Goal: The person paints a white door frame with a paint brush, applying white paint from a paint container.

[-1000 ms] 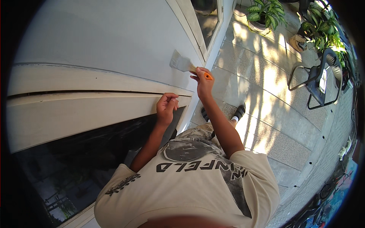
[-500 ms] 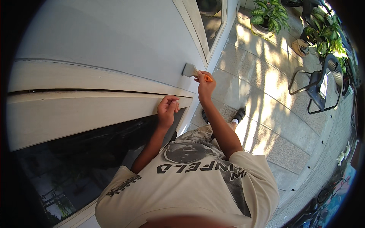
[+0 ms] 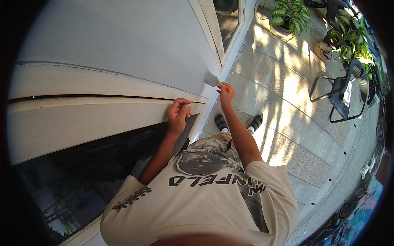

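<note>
My right hand (image 3: pixel 226 96) is closed around the orange handle of a flat paintbrush (image 3: pixel 211 78). The brush's wide, pale head lies at the right edge of the light grey wall (image 3: pixel 131 41), by the corner below a second window. My left hand (image 3: pixel 177 115) is beside the cream window frame (image 3: pixel 102 108), fingers curled in, with nothing visible in them. Whether it touches the frame I cannot tell. Dark window glass (image 3: pixel 82 176) is below the frame, beside my left forearm.
Paved floor (image 3: pixel 283 98) with patches of sunlight stretches to the right of my sandalled feet (image 3: pixel 255 121). A dark metal-framed chair (image 3: pixel 340 92) stands at right. Potted plants (image 3: pixel 289 18) line the far side, with a beige container (image 3: pixel 322 51) near them.
My right hand has moved the paintbrush a little to the right and nearer to me, from the wall's face to its edge. My left hand has barely shifted. Both sandals now show fully.
</note>
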`<state>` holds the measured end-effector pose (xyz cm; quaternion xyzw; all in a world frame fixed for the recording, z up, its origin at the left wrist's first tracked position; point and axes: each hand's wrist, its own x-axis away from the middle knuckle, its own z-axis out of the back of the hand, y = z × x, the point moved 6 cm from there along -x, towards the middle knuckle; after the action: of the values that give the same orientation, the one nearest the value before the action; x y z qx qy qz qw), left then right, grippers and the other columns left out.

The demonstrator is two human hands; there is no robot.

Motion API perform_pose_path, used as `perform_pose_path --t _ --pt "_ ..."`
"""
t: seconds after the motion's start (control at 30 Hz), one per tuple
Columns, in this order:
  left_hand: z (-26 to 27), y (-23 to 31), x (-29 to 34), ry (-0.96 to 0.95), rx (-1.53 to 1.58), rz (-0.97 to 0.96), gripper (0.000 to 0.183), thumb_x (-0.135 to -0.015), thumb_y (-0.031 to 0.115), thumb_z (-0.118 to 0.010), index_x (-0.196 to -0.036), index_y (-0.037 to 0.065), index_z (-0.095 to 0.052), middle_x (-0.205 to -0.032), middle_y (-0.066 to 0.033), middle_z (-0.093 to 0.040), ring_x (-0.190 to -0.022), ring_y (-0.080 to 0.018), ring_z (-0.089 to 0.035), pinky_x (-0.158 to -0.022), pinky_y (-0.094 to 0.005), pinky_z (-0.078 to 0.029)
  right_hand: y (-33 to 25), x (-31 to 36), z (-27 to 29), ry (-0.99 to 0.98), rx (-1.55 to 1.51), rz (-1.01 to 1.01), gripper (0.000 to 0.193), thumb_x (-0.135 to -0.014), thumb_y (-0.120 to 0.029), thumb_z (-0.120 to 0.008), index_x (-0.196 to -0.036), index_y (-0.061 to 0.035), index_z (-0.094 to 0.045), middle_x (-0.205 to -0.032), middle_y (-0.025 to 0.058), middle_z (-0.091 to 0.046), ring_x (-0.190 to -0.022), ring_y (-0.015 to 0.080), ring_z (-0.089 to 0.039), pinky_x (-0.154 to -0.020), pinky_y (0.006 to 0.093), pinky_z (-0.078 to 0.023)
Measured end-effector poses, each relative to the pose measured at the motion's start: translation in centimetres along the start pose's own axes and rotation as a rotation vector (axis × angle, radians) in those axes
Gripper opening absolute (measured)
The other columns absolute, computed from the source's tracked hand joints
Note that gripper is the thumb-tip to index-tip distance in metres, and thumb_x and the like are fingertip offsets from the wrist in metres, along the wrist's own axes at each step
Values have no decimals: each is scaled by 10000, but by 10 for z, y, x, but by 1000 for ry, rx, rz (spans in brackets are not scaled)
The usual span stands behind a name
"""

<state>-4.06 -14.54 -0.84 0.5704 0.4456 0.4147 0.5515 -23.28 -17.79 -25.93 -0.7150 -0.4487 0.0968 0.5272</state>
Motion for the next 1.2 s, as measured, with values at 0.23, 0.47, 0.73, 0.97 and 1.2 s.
perform_pose_path --t 0.23,0.47,0.73,0.97,1.2 --pt "1 -8 5 14 -35 46 100 -955 61 -490 -994 15 -570 -635 -1 -497 -608 -93 -495 -773 -307 -472 -42 19 -43 -55 -9 -53 155 -886 -93 -650 -969 38 -645 -878 116 -662 -779 231 -695 -664 310 -588" --pt "10 -7 3 41 -12 41 100 -955 40 -490 -992 10 -579 -680 -6 -515 -597 -81 -479 -717 -274 -462 -217 66 -104 -296 -439 40 155 -894 -90 -650 -988 32 -628 -925 131 -640 -790 254 -690 -683 343 -596" --pt "6 0 -2 16 -13 -19 101 -955 31 -496 -994 2 -584 -733 -16 -541 -596 -67 -469 -635 -235 -445 -69 -8 -56 -250 -456 -150 164 -887 -101 -662 -997 15 -627 -942 125 -650 -850 272 -696 -692 344 -596" --pt "-2 -2 -1 1 -55 74 105 -949 52 -481 -990 9 -568 -637 -1 -494 -605 -96 -487 -776 -307 -470 -9 -40 -5 167 144 45 141 -858 -107 -660 -859 34 -663 -728 89 -652 -625 175 -648 -573 285 -527" --pt "-3 -5 3 10 -49 84 102 -946 42 -485 -989 8 -571 -638 0 -494 -604 -94 -489 -778 -300 -471 -153 7 -106 -97 275 239 157 -834 -109 -676 -830 47 -667 -665 78 -633 -602 144 -623 -573 258 -510"
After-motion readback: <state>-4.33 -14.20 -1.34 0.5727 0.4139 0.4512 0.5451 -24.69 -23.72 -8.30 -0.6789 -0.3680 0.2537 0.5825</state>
